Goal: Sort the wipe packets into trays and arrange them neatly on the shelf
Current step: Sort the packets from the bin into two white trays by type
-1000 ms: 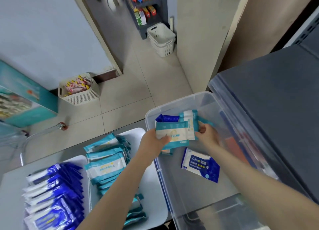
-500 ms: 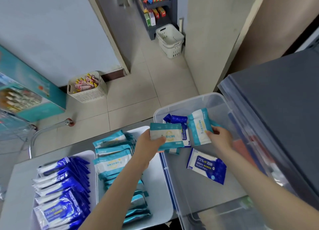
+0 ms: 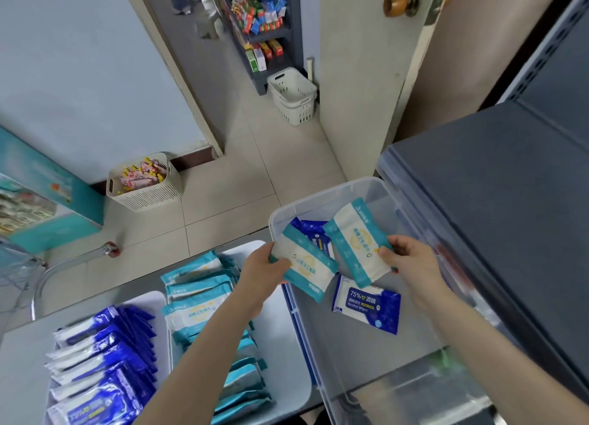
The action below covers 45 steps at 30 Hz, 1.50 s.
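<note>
Now each hand holds one teal packet above the clear bin.

The left hand [image 3: 264, 268] grips a teal packet [image 3: 304, 265] by its end, thumb on top and fingers curled underneath. The right hand [image 3: 411, 262] pinches a second teal packet [image 3: 358, 243] at its lower edge, so that it stands tilted. Both hang over the clear bin [image 3: 318, 201], where a blue packet [image 3: 366, 303] lies flat on the bottom. The white tray [image 3: 287, 329] with the teal stack [image 3: 197, 297] sits just left of the bin, and the blue stack [image 3: 95, 361] lies farther left. Held only by their edges, the slick packets could slip back into the bin. Two dropped together might also land crooked on the leaning teal stack and spill it.
</note>
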Available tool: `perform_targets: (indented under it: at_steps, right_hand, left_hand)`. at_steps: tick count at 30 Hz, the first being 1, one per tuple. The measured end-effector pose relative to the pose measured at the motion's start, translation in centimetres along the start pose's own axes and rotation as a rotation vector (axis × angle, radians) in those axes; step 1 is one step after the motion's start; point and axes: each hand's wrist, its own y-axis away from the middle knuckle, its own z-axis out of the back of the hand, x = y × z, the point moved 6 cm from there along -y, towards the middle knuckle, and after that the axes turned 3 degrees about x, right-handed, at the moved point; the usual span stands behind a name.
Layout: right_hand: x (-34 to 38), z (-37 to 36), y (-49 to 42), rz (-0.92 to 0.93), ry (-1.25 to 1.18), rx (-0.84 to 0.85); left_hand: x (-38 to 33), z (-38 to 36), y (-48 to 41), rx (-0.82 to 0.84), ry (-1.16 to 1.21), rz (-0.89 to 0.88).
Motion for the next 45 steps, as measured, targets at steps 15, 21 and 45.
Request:
perform_targets:
  at_steps: [15,21,45]
  right_hand:
    - [7.5,-6.5,4.7,0.362,0.641,0.474]
    - [5.6,-7.7,4.3,0.343,0.569,0.403]
    - [-4.8,-3.9,-9.2,0.095,0.922,0.105]
  left_hand:
    - [-2.1,-2.9,0.0,0.224,-0.259,0.001]
    - [-1.5,-3.1,0.4,0.275,-0.155,0.039]
    - [-0.1,2.8,-0.1,-0.071,-0.151,-0.024]
